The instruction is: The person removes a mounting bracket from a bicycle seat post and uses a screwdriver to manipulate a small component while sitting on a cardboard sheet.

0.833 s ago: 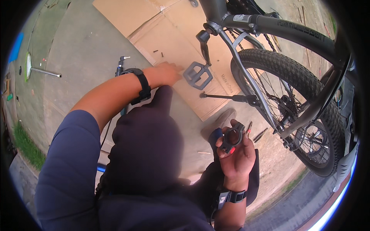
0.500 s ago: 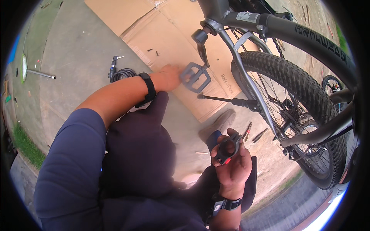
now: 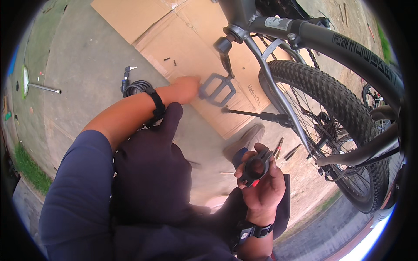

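My left hand (image 3: 187, 90) reaches over the cardboard (image 3: 217, 32) beside the grey bike pedal (image 3: 217, 89); its fingers are blurred and hard to make out. Two small dark bolts (image 3: 166, 59) lie on the cardboard above it. A black coiled cable lock (image 3: 135, 87) with a key lies just left of my wrist. My right hand (image 3: 265, 187), palm up at lower right, grips a black ring-shaped clamp (image 3: 254, 166) with a small red part.
An upright bicycle frame (image 3: 357, 52) and rear wheel (image 3: 318, 95) fill the right, a kickstand (image 3: 244, 114) angled left. Pliers (image 3: 278, 148) lie near my shoe (image 3: 244, 143). A long-handled tool (image 3: 41, 87) lies far left, beside grass (image 3: 30, 167).
My left arm has shifted slightly, uncovering more of the cable lock. My right hand with the clamp has moved a little down and left, then settled. The view has shifted slightly.
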`<act>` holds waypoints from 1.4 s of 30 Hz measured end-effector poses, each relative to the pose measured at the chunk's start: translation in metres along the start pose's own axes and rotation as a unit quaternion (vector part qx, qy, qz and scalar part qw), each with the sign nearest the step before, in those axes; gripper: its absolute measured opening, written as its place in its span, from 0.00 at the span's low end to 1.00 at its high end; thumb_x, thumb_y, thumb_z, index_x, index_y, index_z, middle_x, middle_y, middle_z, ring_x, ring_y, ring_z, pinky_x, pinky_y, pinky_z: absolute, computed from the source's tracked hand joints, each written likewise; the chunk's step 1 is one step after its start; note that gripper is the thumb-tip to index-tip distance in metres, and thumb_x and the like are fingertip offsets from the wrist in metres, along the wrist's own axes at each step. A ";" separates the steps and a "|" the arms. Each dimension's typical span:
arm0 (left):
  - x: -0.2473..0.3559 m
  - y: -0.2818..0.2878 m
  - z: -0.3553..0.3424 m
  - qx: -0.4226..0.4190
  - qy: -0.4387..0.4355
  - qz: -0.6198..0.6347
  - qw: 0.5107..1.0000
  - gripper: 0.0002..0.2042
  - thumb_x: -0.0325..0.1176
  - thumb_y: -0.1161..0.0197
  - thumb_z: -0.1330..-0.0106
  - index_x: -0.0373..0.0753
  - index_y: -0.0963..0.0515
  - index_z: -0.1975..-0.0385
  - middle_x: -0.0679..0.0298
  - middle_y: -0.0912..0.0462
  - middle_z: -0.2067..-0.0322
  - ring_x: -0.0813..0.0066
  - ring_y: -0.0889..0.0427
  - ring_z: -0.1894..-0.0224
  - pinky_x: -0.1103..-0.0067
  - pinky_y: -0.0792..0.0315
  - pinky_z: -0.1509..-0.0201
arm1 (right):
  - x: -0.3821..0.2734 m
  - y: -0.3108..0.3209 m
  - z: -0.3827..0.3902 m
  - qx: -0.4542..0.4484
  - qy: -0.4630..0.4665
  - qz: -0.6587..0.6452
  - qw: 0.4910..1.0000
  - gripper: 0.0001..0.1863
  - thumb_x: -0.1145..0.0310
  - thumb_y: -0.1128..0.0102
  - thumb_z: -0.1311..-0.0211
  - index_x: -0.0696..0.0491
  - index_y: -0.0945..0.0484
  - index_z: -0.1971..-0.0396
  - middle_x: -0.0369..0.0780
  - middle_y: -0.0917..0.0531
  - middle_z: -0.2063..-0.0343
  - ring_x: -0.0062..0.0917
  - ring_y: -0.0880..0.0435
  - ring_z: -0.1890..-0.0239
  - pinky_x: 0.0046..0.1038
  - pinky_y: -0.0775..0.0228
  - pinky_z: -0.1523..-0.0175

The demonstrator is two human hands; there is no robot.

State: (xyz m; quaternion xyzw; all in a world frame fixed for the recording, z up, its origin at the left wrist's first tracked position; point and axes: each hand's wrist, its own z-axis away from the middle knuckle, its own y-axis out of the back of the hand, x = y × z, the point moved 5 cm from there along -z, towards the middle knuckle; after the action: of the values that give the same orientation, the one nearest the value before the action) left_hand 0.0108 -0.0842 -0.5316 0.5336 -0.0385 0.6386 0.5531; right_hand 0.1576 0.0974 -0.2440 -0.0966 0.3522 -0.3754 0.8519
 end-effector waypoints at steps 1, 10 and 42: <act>0.003 0.009 0.006 -0.011 -0.014 -0.061 0.998 0.12 0.36 0.39 0.33 0.40 0.20 0.53 0.51 0.18 0.59 0.48 0.18 0.54 0.63 0.24 0.50 | 0.000 -0.005 0.002 -0.006 -0.005 -0.011 1.000 0.32 0.53 0.48 0.27 0.61 0.35 0.33 0.54 0.20 0.51 0.44 0.14 0.63 0.30 0.21 0.73; 0.042 0.183 0.122 0.167 0.093 0.280 0.941 0.14 0.26 0.39 0.33 0.38 0.22 0.48 0.67 0.22 0.66 0.79 0.20 0.62 0.78 0.23 0.60 | -0.004 -0.057 0.016 -0.194 -0.021 -0.148 0.970 0.31 0.54 0.53 0.25 0.60 0.36 0.32 0.56 0.21 0.47 0.53 0.14 0.56 0.41 0.14 0.59; 0.326 0.152 0.379 0.217 -0.238 0.383 0.866 0.23 0.26 0.27 0.38 0.33 0.27 0.44 0.59 0.24 0.45 0.74 0.20 0.51 0.79 0.23 0.48 | 0.025 -0.085 0.199 -0.299 0.106 -0.116 0.941 0.23 0.56 0.48 0.28 0.51 0.30 0.39 0.42 0.21 0.48 0.40 0.18 0.46 0.47 0.20 0.46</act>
State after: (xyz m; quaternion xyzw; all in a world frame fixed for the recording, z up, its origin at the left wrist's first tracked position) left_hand 0.1985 -0.1687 -0.0509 0.7189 -0.2310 0.6464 0.1094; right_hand 0.2547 -0.0002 -0.0750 -0.3465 0.5228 -0.3574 0.6920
